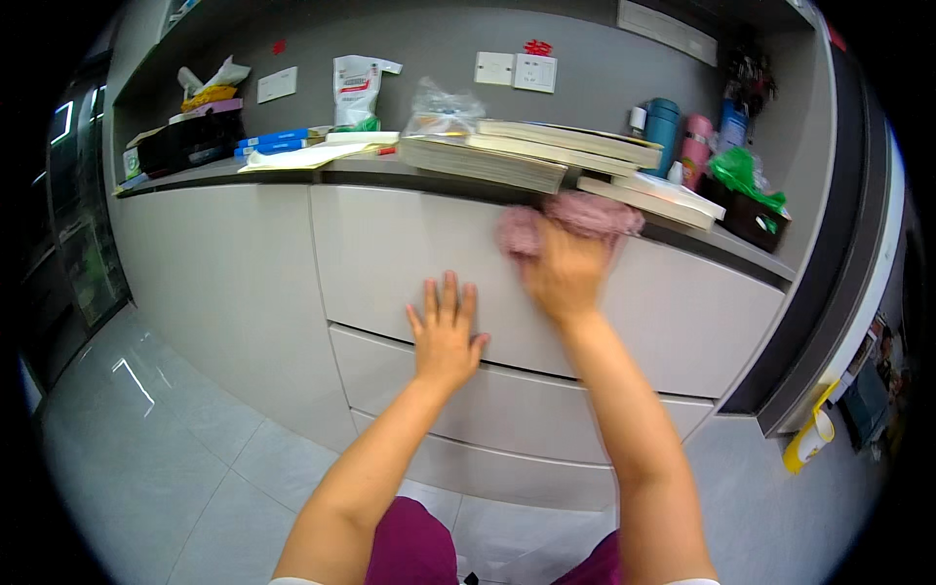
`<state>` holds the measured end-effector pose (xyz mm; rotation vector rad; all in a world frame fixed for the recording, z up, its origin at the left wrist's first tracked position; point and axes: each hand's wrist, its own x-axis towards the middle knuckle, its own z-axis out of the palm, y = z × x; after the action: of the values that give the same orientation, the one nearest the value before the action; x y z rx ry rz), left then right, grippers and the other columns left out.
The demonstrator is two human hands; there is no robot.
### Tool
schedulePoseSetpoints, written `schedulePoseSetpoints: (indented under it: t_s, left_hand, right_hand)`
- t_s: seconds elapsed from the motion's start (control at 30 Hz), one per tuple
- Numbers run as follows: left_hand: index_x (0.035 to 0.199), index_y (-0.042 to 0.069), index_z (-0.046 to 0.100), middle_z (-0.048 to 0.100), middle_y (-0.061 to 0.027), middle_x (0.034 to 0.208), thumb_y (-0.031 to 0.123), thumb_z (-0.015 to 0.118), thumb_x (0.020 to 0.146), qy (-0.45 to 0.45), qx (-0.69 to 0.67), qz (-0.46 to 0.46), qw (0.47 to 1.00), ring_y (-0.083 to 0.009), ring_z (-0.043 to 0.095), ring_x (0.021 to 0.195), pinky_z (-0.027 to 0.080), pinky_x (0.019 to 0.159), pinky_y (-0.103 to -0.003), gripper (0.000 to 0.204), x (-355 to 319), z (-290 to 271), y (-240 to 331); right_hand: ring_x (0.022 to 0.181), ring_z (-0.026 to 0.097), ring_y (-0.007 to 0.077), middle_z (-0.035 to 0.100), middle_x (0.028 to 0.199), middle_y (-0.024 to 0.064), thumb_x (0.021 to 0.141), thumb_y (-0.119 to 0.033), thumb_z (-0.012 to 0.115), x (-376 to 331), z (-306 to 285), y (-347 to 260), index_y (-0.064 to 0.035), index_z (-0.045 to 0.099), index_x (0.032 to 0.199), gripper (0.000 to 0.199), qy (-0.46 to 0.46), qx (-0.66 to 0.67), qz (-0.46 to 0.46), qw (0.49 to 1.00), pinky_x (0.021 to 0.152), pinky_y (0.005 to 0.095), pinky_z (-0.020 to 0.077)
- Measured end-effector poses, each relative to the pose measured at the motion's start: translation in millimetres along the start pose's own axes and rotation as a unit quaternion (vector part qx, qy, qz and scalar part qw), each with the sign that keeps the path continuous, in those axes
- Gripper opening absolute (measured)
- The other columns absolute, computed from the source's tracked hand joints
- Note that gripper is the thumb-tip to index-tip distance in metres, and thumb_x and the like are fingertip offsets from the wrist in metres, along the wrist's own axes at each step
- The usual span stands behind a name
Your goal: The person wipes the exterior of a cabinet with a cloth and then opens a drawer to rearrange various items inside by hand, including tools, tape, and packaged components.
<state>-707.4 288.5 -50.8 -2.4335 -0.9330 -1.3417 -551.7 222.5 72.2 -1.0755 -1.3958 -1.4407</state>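
My right hand [568,275] grips a pink cloth [597,214], bunched up and a little blurred. It presses the cloth to the top edge of the upper drawer front, just below the books. Flat against the pale drawer front [380,255] rests my left hand [447,336], fingers spread and holding nothing. Above the cloth, a stack of thick books [556,151] lies on the dark countertop, some jutting over its edge. Two further drawers sit beneath the upper one, all of them closed.
On the counter stand a teal bottle [663,134], a pink bottle [694,151], a dark box [746,210] with a green bag, a white pouch [357,93] and blue boxes [273,143]. A yellow-and-white container [809,444] is at the lower right. Grey tiles [224,439] cover the floor.
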Motion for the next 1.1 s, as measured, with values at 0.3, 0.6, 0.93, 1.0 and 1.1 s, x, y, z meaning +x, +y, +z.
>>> schedulePoseSetpoints:
  t_s: [0.3,0.6,0.93,1.0,1.1]
  left_hand:
    - [0.146,0.01,0.022,0.013,-0.0181,0.152,0.038,0.059,0.086,0.052,-0.023,0.091,0.994,-0.0376,0.015,0.139,0.009,0.111,-0.053,0.076,2.2,-3.3,0.3]
    - [0.144,0.013,0.027,0.016,-0.0142,0.152,0.036,0.07,0.075,0.013,0.033,0.021,0.999,-0.0399,0.014,0.138,0.021,0.098,-0.07,0.084,5.1,-1.6,-7.8]
    - [0.147,0.015,0.019,0.008,-0.0138,0.154,0.024,0.067,0.076,0.052,-0.02,0.012,0.998,-0.0418,0.008,0.139,0.015,0.103,-0.066,0.086,3.3,7.2,16.3]
    - [0.147,0.014,0.019,0.008,-0.0147,0.154,0.024,0.067,0.077,0.068,-0.022,0.032,0.997,-0.0409,0.007,0.14,0.015,0.104,-0.064,0.086,3.0,10.4,11.7]
    - [0.147,0.013,0.018,0.008,-0.0152,0.154,0.025,0.067,0.077,0.045,0.016,0.026,0.999,-0.0398,0.007,0.14,0.015,0.105,-0.063,0.086,5.5,7.9,16.8]
  right_hand:
    - [0.099,0.052,0.0271,0.057,0.106,0.0089,0.068,-0.012,0.068,84.7,145.7,-174.2,-0.0148,0.057,0.112,0.046,-0.217,0.095,-0.145,0.961,0.086,0.038,0.0398]
    - [0.117,0.046,0.0342,0.051,0.126,0.0137,0.064,-0.027,0.068,-0.1,-10.6,14.3,-0.0053,0.049,0.128,0.07,-0.097,-0.006,-0.059,0.993,0.1,0.0478,0.0311]
    - [0.135,0.02,0.0423,0.021,0.146,0.027,0.082,-0.038,0.06,-161.0,-121.7,135.1,0.0017,0.021,0.143,0.082,0.131,-0.179,0.394,0.892,0.11,0.0518,0.0126]
    - [0.136,0.018,0.0437,0.021,0.147,0.0259,0.08,-0.036,0.059,-167.8,-89.4,74.3,0.0018,0.023,0.142,0.081,0.042,-0.169,0.307,0.936,0.11,0.0542,0.0095]
    - [0.132,0.029,0.0363,0.035,0.141,0.0154,0.074,-0.035,0.061,-198.3,-57.4,-8.6,-0.008,0.034,0.138,0.075,-0.234,0.01,0.262,0.936,0.107,0.0514,0.0203]
